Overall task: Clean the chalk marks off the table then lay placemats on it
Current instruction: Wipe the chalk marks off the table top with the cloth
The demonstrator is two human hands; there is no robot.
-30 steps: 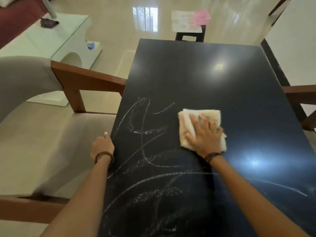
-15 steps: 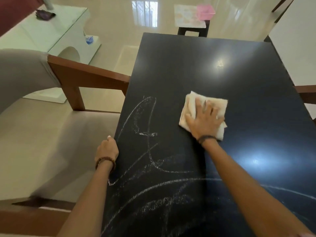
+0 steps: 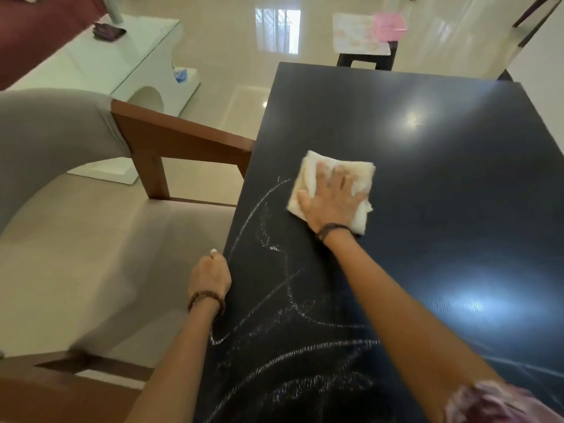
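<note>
right hand, fingers spread, presses a folded cloth flat on the dark table. chalk marks lie toward the person & left, nearer this hand. left hand curls on the table edge.

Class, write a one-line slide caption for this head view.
Right hand presses a cloth on the dark table; chalk marks remain.

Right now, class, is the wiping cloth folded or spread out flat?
Folded. The cloth sits as a small thick pad under the right hand, with layered edges at its near corner.
</note>
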